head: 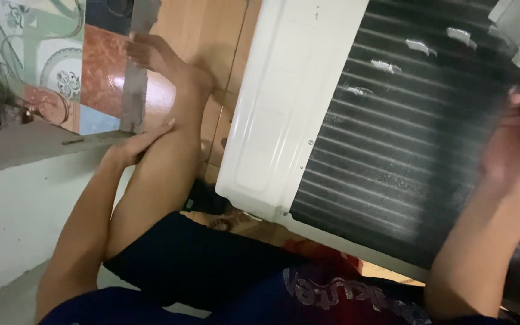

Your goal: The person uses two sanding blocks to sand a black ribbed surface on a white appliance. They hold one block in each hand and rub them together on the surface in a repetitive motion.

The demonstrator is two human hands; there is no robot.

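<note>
**Head view: hands braced either side of a stripped air-conditioner unit**

Head camera, reading left to right: my left hand lies flat, fingers extended, on the shin of a raised leg beside the grey ledge, gripping nothing. The white air-conditioner unit stands tilted at centre, its dark fin coil exposed. My right hand presses the coil's far edge; blur leaves its grip unclear. Pressure there could bend fins, I judge, or tip the casing.

Single head view; tilted sideways; looks down, close on air-conditioner unit, own leg.
</note>
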